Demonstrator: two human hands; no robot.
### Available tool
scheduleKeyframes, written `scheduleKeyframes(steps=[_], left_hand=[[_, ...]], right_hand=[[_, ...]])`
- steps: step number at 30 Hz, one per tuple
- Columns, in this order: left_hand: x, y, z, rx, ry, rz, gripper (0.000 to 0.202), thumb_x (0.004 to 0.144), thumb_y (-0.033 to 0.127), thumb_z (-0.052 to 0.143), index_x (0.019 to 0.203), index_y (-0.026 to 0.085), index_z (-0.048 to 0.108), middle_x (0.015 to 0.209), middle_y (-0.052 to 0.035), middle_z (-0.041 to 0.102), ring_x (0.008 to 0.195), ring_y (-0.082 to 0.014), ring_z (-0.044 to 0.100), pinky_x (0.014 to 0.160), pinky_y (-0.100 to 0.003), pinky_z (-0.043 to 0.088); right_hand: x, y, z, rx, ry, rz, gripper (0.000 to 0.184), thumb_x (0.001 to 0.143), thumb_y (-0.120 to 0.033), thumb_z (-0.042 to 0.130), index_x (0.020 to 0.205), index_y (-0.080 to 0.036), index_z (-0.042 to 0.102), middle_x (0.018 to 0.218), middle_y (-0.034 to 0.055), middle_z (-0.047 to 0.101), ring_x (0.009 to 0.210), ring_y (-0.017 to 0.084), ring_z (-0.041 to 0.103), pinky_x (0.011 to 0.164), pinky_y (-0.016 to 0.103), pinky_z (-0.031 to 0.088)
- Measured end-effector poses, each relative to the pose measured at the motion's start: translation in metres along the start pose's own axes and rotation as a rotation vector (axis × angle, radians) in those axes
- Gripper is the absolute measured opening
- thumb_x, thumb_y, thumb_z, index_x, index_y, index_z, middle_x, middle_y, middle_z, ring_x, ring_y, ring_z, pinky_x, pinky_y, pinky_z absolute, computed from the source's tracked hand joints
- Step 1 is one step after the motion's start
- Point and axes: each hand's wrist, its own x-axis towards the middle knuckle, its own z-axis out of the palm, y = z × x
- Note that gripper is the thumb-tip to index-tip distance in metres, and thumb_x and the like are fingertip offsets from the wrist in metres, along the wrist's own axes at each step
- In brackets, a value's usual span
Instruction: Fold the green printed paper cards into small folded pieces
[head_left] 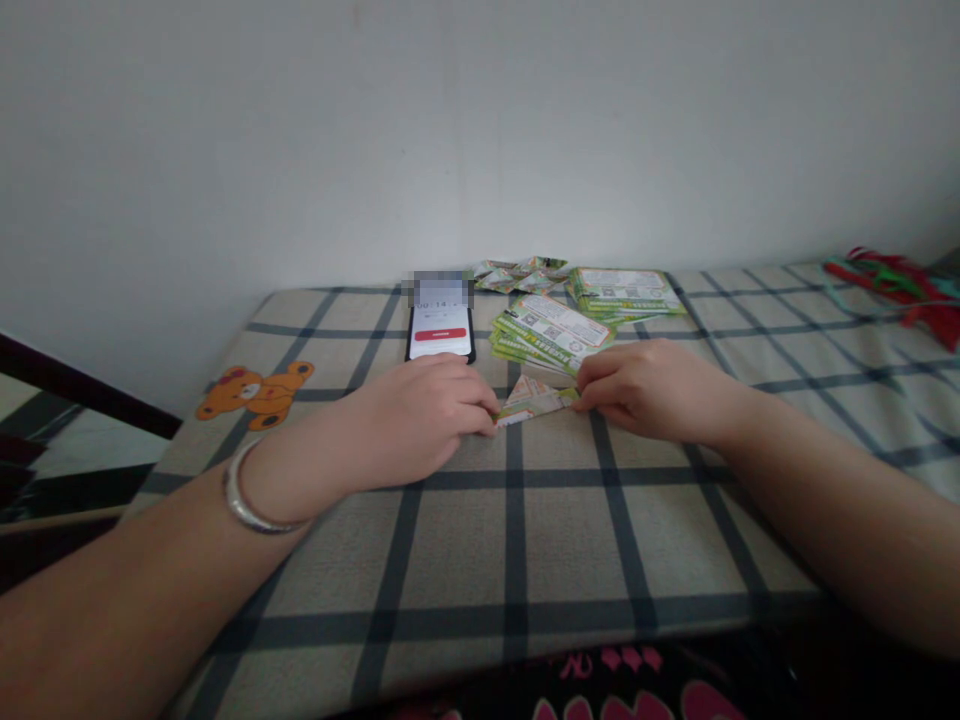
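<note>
A small printed paper (534, 402), folded to a triangle with a band along its near edge, lies on the checked tablecloth (465, 530). My left hand (435, 415), with a silver bangle on the wrist, pinches its left corner. At the right corner, the fingers of my right hand (637, 392) are closed on the same paper. Just beyond it is a fanned stack of green and white printed leaflets (551, 328), partly behind my right hand. A phone (441, 325) with a timer on its screen lies past my left hand.
Several folded paper pieces (521, 273) sit by the wall, beside a second leaflet stack (628, 292). A bear cutout (255, 395) is on the cloth at left. Red and green items (907, 295) lie at far right. The table's left edge drops off near a dark rail (90, 385).
</note>
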Motion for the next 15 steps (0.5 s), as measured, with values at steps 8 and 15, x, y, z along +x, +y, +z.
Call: scheduleKeyframes(steps=[8,15], left_hand=[[0.0001,-0.0003,-0.0002,-0.020,0.019,-0.001,0.035,0.077,0.005,0.050,0.095,0.025,0.073,0.105,-0.0010,0.071,0.099,-0.0214,0.061,0.094,-0.042,0.047],[-0.0009,-0.0014,0.0009,-0.049,0.053,-0.006,0.037,0.077,0.004,0.048,0.093,0.025,0.074,0.103,-0.0012,0.071,0.098,-0.0201,0.061,0.094,-0.040,0.047]], right_hand=[[-0.0031,0.0040,-0.0024,-0.029,0.002,-0.036,0.029,0.080,-0.010,0.053,0.089,-0.026,0.076,0.093,0.0011,0.070,0.081,0.015,0.063,0.063,0.027,0.040],[-0.0062,0.0096,-0.0043,-0.033,0.017,-0.081,0.025,0.082,-0.014,0.055,0.089,-0.026,0.075,0.098,0.0003,0.072,0.091,0.018,0.062,0.070,0.029,0.044]])
